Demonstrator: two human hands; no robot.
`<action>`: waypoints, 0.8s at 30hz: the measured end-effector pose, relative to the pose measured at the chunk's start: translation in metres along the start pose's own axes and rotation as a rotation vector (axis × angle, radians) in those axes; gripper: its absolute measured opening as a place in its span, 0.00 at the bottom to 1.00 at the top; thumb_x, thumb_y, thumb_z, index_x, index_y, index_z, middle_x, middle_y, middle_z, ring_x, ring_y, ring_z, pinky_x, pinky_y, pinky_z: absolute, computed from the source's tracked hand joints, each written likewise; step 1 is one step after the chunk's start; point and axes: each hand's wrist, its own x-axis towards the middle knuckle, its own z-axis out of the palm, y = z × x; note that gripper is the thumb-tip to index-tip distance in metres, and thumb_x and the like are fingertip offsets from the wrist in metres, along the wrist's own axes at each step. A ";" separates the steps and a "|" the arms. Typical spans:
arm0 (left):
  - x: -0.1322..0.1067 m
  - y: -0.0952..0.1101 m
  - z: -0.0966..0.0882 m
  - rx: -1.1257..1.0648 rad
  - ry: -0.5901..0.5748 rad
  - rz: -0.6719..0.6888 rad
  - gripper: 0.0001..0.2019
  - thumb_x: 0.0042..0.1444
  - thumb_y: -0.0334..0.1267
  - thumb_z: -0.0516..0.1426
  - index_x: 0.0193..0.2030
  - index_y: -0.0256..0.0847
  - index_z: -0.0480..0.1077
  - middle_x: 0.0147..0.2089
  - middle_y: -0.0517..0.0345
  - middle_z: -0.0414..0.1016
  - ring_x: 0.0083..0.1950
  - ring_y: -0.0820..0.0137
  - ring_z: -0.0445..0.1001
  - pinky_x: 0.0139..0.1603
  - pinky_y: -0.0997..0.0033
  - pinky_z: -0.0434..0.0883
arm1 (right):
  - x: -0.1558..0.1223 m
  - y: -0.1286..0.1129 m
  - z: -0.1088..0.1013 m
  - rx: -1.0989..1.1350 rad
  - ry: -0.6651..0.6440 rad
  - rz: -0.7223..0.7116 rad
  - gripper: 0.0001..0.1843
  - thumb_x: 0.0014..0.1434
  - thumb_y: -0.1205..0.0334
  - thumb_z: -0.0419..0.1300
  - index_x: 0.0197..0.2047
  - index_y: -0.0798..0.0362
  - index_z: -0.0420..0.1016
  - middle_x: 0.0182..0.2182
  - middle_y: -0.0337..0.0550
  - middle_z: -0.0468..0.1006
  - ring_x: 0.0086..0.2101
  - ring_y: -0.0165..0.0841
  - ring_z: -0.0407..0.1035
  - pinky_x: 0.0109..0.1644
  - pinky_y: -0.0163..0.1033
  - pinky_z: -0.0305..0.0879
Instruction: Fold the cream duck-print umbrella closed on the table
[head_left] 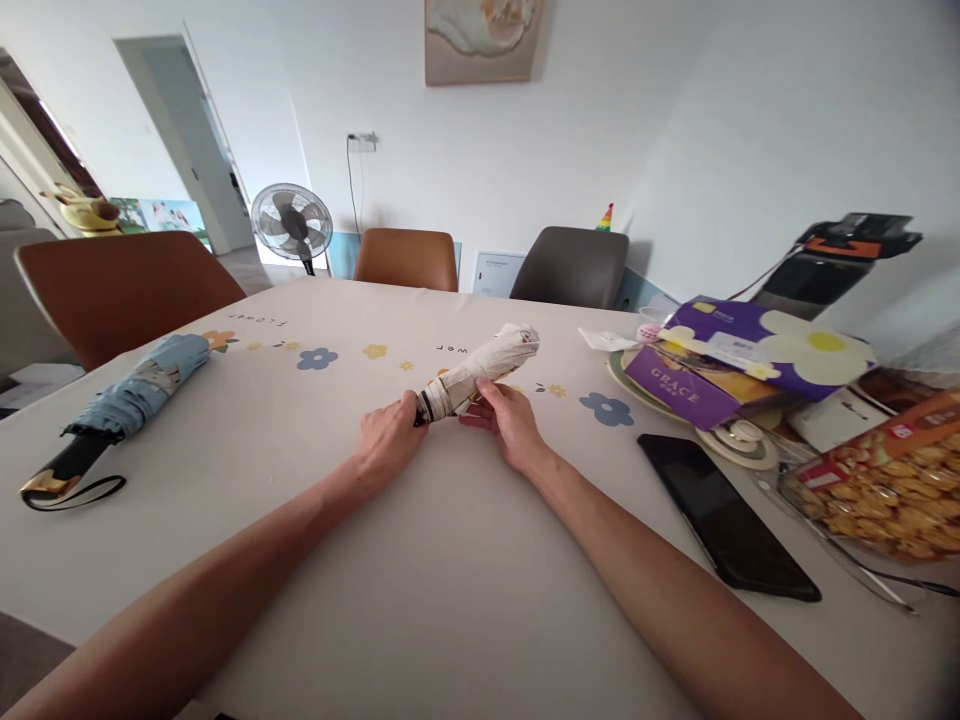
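Note:
A folded white umbrella (491, 362) is held just over the middle of the table, its cloth end pointing away to the right. My left hand (390, 437) is closed around its dark handle end, which the fingers mostly hide. Around the cloth, near the middle, my right hand (506, 420) has its thumb on top and its fingers underneath. A second folded umbrella, light blue with a black and gold handle and a wrist loop (142, 390), lies on the left side of the table.
On the right lie a black phone (724, 515), a purple tissue pack (765, 340), a purple GRACE box (667, 385) and a snack packet (889, 480). Chairs (405, 258) line the far edge of the flower-printed table (450, 600). A fan (292, 222) stands behind.

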 end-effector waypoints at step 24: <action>0.000 0.001 -0.030 -1.411 -0.500 -0.103 0.11 0.47 0.38 0.58 0.25 0.38 0.58 0.21 0.64 0.59 0.18 0.80 0.58 0.18 0.77 0.54 | -0.001 -0.003 0.000 0.079 0.040 -0.034 0.12 0.45 0.64 0.66 0.21 0.54 0.65 0.23 0.43 0.76 0.30 0.39 0.75 0.33 0.43 0.75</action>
